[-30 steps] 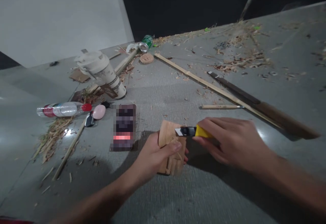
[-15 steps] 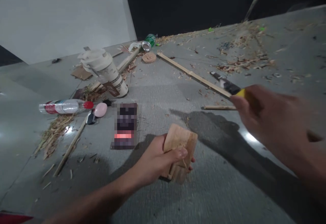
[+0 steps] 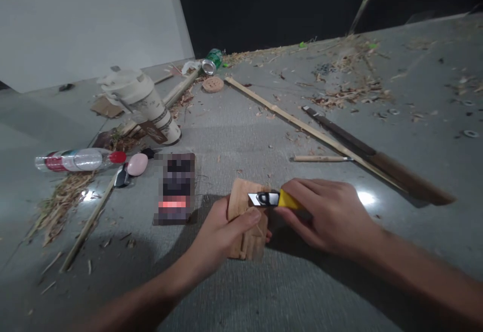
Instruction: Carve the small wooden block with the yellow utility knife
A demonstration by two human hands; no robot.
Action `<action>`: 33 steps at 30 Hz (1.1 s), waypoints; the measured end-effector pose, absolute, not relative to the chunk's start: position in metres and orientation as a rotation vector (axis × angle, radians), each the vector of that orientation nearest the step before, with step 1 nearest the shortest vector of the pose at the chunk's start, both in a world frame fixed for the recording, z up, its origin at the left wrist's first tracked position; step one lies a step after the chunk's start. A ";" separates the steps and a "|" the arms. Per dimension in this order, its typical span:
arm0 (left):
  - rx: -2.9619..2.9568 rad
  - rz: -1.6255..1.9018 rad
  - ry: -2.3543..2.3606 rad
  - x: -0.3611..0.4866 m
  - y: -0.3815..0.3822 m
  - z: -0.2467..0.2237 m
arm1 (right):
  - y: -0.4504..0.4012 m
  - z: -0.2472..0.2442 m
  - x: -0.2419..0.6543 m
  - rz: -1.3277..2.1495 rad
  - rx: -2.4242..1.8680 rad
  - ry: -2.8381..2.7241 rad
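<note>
Left hand [image 3: 221, 231]: clenched round wood block [image 3: 247, 221].
Right hand [image 3: 328, 216]: grasped yellow utility knife [image 3: 273, 199], blade on block.
Risk: blade could slip towards left thumb.

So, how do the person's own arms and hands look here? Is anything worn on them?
Both arms are bare up to the picture's edge: no sleeves show. The left hand and the right hand wear no gloves. I can see no ring, watch or bracelet on either. The fingers are uncovered, nails short and plain.
</note>
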State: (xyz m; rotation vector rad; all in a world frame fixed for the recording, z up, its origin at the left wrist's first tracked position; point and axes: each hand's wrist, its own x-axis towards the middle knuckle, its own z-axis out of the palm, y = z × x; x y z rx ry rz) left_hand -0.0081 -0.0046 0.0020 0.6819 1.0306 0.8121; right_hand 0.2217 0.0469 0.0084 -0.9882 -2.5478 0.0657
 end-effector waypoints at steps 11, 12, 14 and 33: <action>0.713 0.813 1.005 -0.009 -0.005 -0.002 | 0.045 0.005 0.224 0.067 -0.926 -2.603; 0.712 0.814 0.998 -0.009 -0.006 -0.001 | 0.046 0.006 0.225 0.044 -0.919 -2.600; 0.716 0.799 0.975 -0.007 -0.011 0.002 | 0.052 0.010 0.231 -0.055 -0.987 -2.545; 0.671 0.968 1.092 -0.009 -0.007 0.000 | 0.039 0.013 0.220 0.171 -0.995 -2.544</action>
